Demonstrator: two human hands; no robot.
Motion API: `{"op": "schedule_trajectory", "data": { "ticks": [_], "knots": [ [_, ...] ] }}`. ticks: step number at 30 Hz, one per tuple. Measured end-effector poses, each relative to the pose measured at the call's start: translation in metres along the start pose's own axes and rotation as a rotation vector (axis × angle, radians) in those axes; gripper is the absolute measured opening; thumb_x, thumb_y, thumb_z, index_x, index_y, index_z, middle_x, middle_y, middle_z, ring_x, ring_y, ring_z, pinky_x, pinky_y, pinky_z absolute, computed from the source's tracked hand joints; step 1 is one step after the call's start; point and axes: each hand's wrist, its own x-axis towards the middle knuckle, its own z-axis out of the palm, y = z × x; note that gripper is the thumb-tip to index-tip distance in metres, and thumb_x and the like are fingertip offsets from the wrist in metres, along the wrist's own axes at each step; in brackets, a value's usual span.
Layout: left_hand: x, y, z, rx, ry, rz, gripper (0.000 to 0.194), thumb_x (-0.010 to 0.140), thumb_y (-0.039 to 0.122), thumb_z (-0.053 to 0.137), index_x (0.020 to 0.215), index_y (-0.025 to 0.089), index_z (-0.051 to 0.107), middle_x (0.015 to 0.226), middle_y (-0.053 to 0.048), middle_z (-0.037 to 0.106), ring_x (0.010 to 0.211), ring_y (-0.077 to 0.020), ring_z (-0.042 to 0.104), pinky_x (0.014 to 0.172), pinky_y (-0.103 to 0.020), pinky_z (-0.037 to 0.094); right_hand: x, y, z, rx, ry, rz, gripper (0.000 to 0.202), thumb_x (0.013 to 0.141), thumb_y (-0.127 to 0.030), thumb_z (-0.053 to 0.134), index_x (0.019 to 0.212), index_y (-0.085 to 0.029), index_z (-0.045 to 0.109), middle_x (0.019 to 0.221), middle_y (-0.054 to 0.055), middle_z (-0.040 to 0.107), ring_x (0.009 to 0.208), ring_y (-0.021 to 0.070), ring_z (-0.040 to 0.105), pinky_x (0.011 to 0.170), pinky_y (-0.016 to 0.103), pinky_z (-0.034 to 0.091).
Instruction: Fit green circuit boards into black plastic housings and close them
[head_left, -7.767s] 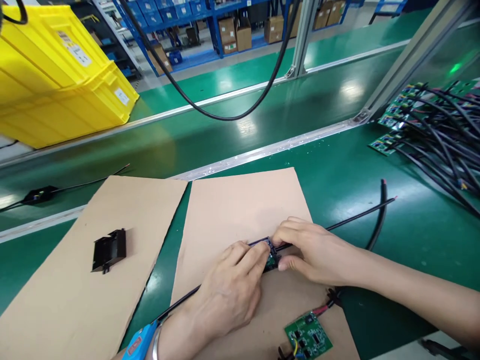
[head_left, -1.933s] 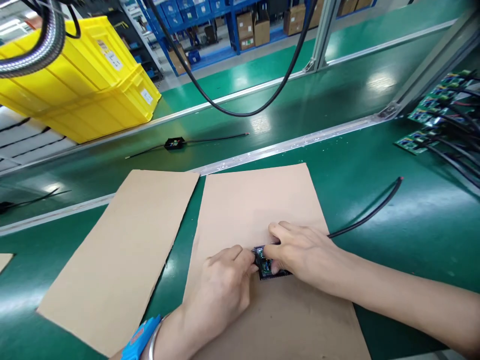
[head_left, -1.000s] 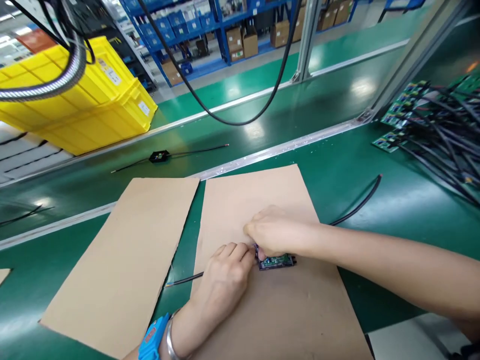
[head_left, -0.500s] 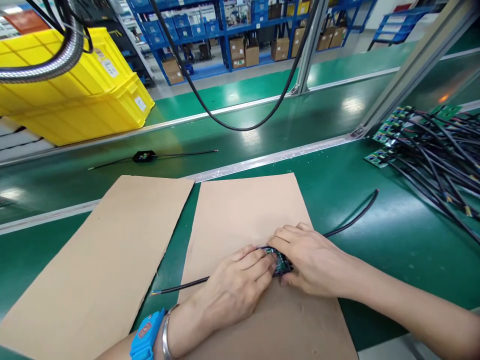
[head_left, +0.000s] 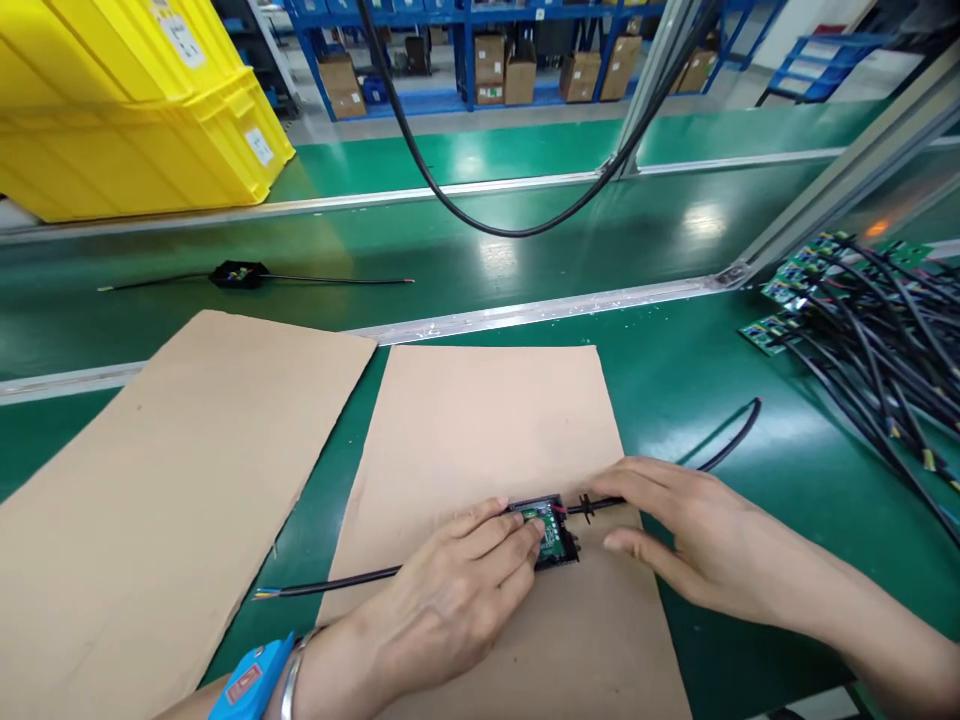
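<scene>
A small black plastic case with a green circuit board in it lies on the right-hand cardboard sheet. My left hand is over the case's left part, its fingertips pressing on the board and holding it down; the thumb is hidden. From the case's right end runs a black cable with a ridged black grommet outside the housing. My right hand is open beside that cable, thumb and fingers apart. Another black cable with bare coloured wire ends comes out under my left hand.
A second cardboard sheet lies to the left. Boards with black cables are heaped at the right. Beyond the metal rail lies another cabled black case. Yellow crates stand back left; a black cable hangs in front.
My right hand has come away from the case to the right and opened, uncovering the case's end and the grommet. My left hand stays on the board. The view has shifted downward.
</scene>
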Motion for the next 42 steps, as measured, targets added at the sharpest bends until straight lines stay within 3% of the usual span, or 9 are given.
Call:
{"op": "schedule_trajectory", "data": {
  "ticks": [3,9,14,17,22,25,30,35,42],
  "knots": [
    [0.001,0.001,0.001,-0.005,0.012,-0.019,0.03,0.092,0.007,0.045,0.119,0.008,0.059,0.13,-0.01,0.061,0.117,-0.0198,0.057,0.114,-0.041,0.037,0.0,0.002,0.0,0.03,-0.011,-0.027,0.022,0.095,-0.015,0.041,0.108,-0.02,0.059,0.099,0.007,0.064,0.091,0.0189,0.061,0.077,0.031,0.049],
    [0.004,0.004,-0.001,0.024,0.021,-0.041,0.029,0.093,0.007,0.043,0.115,0.008,0.061,0.129,-0.012,0.061,0.113,-0.0199,0.058,0.112,-0.04,0.038,0.011,-0.007,0.013,0.079,-0.064,-0.159,0.023,0.086,-0.002,0.038,0.085,-0.017,0.054,0.081,0.004,0.055,0.076,0.0168,0.051,0.066,0.029,0.042],
    [0.005,0.005,-0.003,0.042,-0.017,-0.027,0.03,0.094,0.008,0.04,0.116,0.008,0.061,0.126,-0.011,0.062,0.111,-0.0216,0.058,0.112,-0.041,0.038,0.013,-0.012,0.002,0.069,-0.145,0.08,0.014,0.09,-0.01,0.043,0.084,-0.02,0.051,0.079,0.0,0.057,0.072,0.0149,0.051,0.066,0.028,0.039],
    [0.006,0.004,-0.004,0.039,-0.019,-0.027,0.03,0.095,0.008,0.039,0.115,0.008,0.062,0.127,-0.012,0.061,0.112,-0.0222,0.057,0.111,-0.041,0.038,0.019,-0.022,-0.002,0.034,-0.224,0.101,0.015,0.089,-0.012,0.044,0.077,-0.02,0.048,0.071,-0.002,0.055,0.066,0.0142,0.048,0.062,0.028,0.035],
    [0.008,0.005,-0.005,0.028,-0.019,-0.042,0.031,0.094,0.007,0.037,0.112,0.009,0.062,0.118,-0.011,0.064,0.107,-0.0215,0.058,0.112,-0.042,0.037,0.028,-0.023,0.009,-0.084,-0.09,-0.18,0.022,0.079,0.002,0.039,0.072,-0.018,0.045,0.075,0.003,0.053,0.069,0.0162,0.042,0.06,0.029,0.032],
    [0.009,0.005,-0.006,0.034,-0.026,-0.036,0.03,0.094,0.008,0.038,0.11,0.009,0.063,0.119,-0.012,0.064,0.108,-0.0223,0.058,0.11,-0.042,0.038,0.024,-0.011,0.015,-0.183,-0.023,-0.291,0.028,0.082,0.004,0.034,0.071,-0.018,0.048,0.074,0.004,0.052,0.068,0.0173,0.039,0.06,0.031,0.03],
    [0.008,0.005,-0.007,0.033,-0.023,-0.034,0.03,0.092,0.007,0.04,0.109,0.011,0.064,0.124,-0.009,0.062,0.103,-0.0215,0.059,0.108,-0.042,0.04,0.014,-0.001,0.017,-0.167,-0.07,-0.261,0.029,0.088,0.002,0.034,0.081,-0.016,0.055,0.086,0.007,0.058,0.074,0.0178,0.045,0.065,0.031,0.037],
    [0.007,0.005,-0.007,0.048,-0.043,-0.022,0.035,0.092,0.01,0.041,0.121,0.011,0.059,0.147,-0.007,0.045,0.113,-0.0237,0.055,0.107,-0.041,0.04,0.015,-0.001,0.015,-0.176,-0.121,-0.24,0.031,0.087,0.004,0.032,0.084,-0.017,0.055,0.088,0.006,0.057,0.077,0.0181,0.047,0.062,0.03,0.037],
    [0.012,0.008,-0.007,-0.016,-0.086,-0.08,0.029,0.093,0.018,0.042,0.114,0.012,0.061,0.136,-0.01,0.056,0.11,-0.0231,0.057,0.109,-0.043,0.038,0.021,-0.008,0.019,-0.362,-0.119,-0.236,0.018,0.089,-0.007,0.041,0.083,-0.019,0.053,0.089,0.006,0.054,0.07,0.0197,0.047,0.054,0.031,0.032]
  ]
}}
